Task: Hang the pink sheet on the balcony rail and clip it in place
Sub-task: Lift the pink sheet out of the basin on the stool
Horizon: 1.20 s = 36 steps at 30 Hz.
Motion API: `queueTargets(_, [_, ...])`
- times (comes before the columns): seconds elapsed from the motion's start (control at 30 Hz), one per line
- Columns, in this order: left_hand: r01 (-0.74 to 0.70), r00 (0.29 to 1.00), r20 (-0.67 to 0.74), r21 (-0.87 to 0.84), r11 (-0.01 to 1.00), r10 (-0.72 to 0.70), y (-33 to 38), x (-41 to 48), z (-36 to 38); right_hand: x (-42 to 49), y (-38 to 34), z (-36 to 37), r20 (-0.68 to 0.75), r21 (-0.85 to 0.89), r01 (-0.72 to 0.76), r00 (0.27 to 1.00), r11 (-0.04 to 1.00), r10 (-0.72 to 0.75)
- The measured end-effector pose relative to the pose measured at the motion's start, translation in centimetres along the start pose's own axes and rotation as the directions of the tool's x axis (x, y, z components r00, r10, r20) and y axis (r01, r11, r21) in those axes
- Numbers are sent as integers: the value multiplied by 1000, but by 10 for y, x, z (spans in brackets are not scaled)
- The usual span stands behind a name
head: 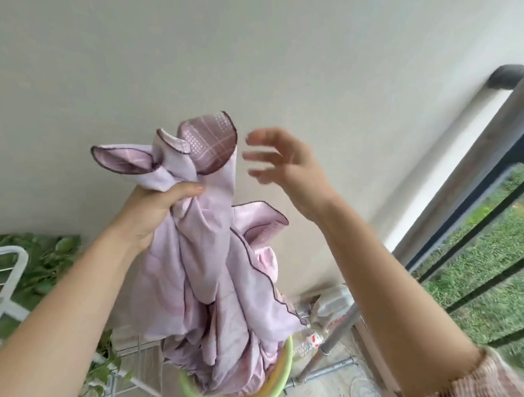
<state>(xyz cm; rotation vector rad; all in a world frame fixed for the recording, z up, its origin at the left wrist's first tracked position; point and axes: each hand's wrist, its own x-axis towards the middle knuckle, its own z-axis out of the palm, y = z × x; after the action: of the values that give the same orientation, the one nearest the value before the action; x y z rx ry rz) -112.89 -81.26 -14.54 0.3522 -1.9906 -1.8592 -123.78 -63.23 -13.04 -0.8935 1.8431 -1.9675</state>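
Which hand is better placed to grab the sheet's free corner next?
Right, probably. The right hand is open and empty beside the top corner of the sheet, on the side of the rail; the left hand is busy gripping the bunched sheet.

floor point(323, 390) | green-rimmed basket point(289, 356) | plastic bottle point(313, 340) just beside | metal frame point(325, 372) | white wire rack point(133, 369)

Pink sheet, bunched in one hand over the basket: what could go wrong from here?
1. The left hand holds the pink sheet in one bunched grip; the right hand is open and off it. The wad could slip, or its lower folds could drag from the green basket onto the floor.
2. Crumpled like this, its hems may tangle when spread over the balcony rail.
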Motion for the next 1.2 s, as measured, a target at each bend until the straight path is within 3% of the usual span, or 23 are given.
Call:
queueTargets(0.07, [0,1000,18,-33,999,1,-1,0,-4,-18,51,-13,60,-131,-256,962,958,265])
queueTargets(0.13, [-45,999,28,-48,998,46,3,1,-2,-45,109,-9,180,-481,-410,819,775,545])
queueTargets(0.17, [-58,998,4,-62,996,58,7,1,0,-59,140,-4,169,-619,-428,746,658,644])
queueTargets(0.27, [-74,996,-64,-129,989,66,14,3,-2,-97,207,2,-13,-768,-499,639,402,769])
queueTargets(0.33, [-75,994,-92,-129,989,64,18,3,-7,-105,219,-9,-58,-810,-487,622,328,780])
queueTargets(0.43, [-66,986,-163,-131,989,44,22,6,-29,-79,185,-38,-56,-755,-505,685,419,726])
queueTargets(0.53, [-58,985,-170,-133,989,35,24,11,-45,-33,94,-53,-70,-548,-488,836,679,545])
queueTargets(0.63, [-68,996,-72,-124,990,59,27,14,-40,-10,-7,-34,22,-382,-130,988,915,150])
queueTargets(0.7, [-86,996,29,-73,994,88,32,11,-31,-4,-49,-16,-13,-329,83,996,941,-92])
queueTargets(0.77, [-94,986,141,-6,996,94,37,7,-23,7,-65,-2,-94,-368,170,971,914,-218])
queueTargets(0.93, [-28,950,311,186,982,-31,33,-7,6,11,-57,20,52,-514,170,985,841,-167])
queueTargets(1.0, [-28,947,321,188,982,-34,24,-10,14,7,-52,20,25,-512,119,992,851,-124])
queueTargets(1.07, [-23,970,242,134,991,-10,17,-7,10,2,-49,12,30,-402,48,999,914,-39])
queueTargets(1.13, [27,982,186,7,1000,-28,16,-2,-2,-4,-43,-4,170,-160,-8,985,987,35])
queueTargets(1.2, [58,976,214,-107,993,-34,17,0,-15,-12,-25,-24,315,-35,-93,944,995,99])
